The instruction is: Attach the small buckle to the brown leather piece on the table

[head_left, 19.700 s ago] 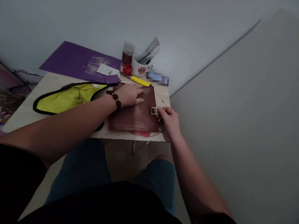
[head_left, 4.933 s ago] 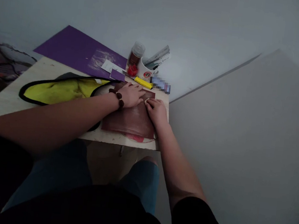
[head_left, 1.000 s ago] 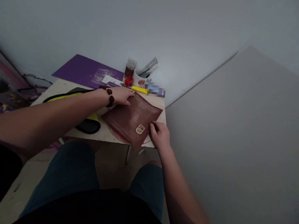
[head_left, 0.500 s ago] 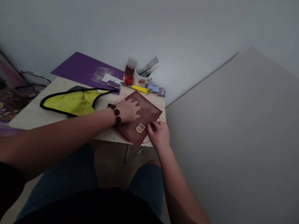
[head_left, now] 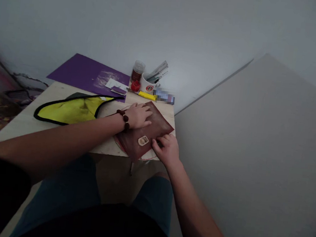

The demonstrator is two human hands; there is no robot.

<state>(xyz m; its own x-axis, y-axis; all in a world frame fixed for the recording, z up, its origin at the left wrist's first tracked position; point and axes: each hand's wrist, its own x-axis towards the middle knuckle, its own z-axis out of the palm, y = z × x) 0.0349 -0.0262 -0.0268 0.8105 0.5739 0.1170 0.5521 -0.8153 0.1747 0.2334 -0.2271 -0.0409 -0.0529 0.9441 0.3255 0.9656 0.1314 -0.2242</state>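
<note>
A dark red-brown leather sheet [head_left: 160,124] lies turned at an angle on the near right corner of a small wooden table [head_left: 32,121]. My left hand [head_left: 139,115], with a bead bracelet at the wrist, rests flat on the sheet, fingers spread. A small pale tag-like piece [head_left: 143,141] lies on the sheet near its front corner. My right hand [head_left: 166,148] holds the sheet's right edge just beside that piece, fingers curled over it.
A yellow cloth with black trim [head_left: 70,108] lies to the left. At the back stand a white mug with rulers [head_left: 147,83], a small jar [head_left: 137,70], a red item, a yellow utility knife [head_left: 147,95] and a purple sheet [head_left: 88,74]. My knees are under the table.
Over the last second the leather sheet stayed turned at an angle. My left hand moved from its far corner onto its middle. My right hand stayed at the right edge.
</note>
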